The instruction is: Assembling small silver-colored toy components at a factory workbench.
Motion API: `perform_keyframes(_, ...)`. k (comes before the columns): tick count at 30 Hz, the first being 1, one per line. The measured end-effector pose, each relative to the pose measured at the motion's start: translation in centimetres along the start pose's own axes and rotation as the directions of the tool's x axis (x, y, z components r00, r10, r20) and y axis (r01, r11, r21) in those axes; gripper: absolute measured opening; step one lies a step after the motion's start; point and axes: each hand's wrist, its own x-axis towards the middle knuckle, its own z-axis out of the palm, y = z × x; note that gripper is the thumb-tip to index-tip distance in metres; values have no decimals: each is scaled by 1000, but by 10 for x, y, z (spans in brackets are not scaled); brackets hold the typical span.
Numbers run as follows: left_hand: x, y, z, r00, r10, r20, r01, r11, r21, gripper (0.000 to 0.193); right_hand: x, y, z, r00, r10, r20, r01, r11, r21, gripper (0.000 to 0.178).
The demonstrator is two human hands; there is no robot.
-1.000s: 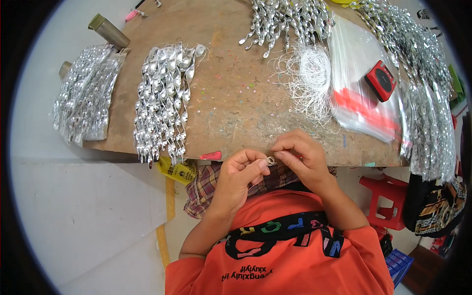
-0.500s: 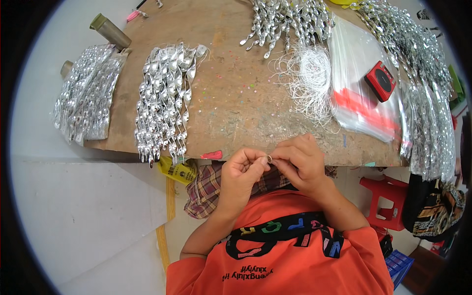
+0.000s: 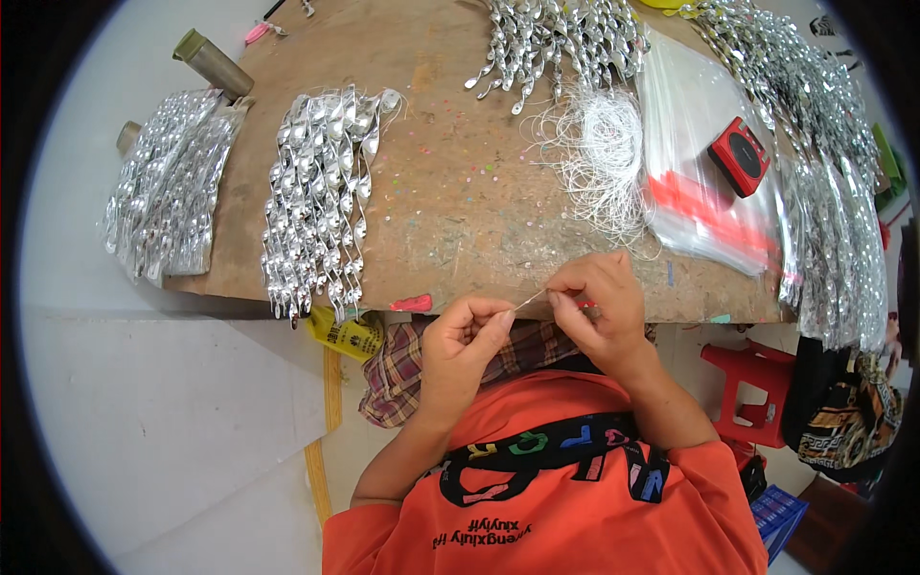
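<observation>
At the table's near edge, a short, thin twisted string (image 3: 530, 299) is stretched between my hands. My left hand (image 3: 462, 343) pinches one end between thumb and forefinger, its other fingers curled in. The opposite end is pinched by my right hand (image 3: 606, 309), slightly higher and to the right. Farther right on the table lies a loose tangle of white strings (image 3: 609, 158). A bundle of silver twisted spiral strips (image 3: 321, 196) rests to the left, with white threads at its top.
More silver spirals (image 3: 565, 43) lie at the back, and bagged ones (image 3: 168, 187) at the left by a metal tube (image 3: 213, 64). Clear plastic bags (image 3: 695, 125) carry a red speaker-like box (image 3: 739, 157). Silver strands (image 3: 834, 220) hang over the right edge; a red stool (image 3: 752, 393) stands below.
My hands have moved apart, my right hand going slightly rightward. The string, a small loop between the fingertips before, is now drawn out straight.
</observation>
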Motion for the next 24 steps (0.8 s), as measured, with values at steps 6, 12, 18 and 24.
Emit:
perform_keyframes(6,0,2,-3,997,-69,37,68,997,29,9,-5,3,2,995,70,73,-82,981,175,10)
perform_keyframes(12,2,4,-4,993,-102,54,110,978,-179,9,-10,0,8,877,298,376,-472,677,565,15)
perform_keyframes(18,3,0,-2,991,-91,102,103,988,-119,6,-4,-2,8,881,271,387,-472,553,687,11)
perform_keyframes(24,0,1,-1,985,-58,163,61,998,-15,9,-3,-3,11,948,266,175,-317,824,469,9)
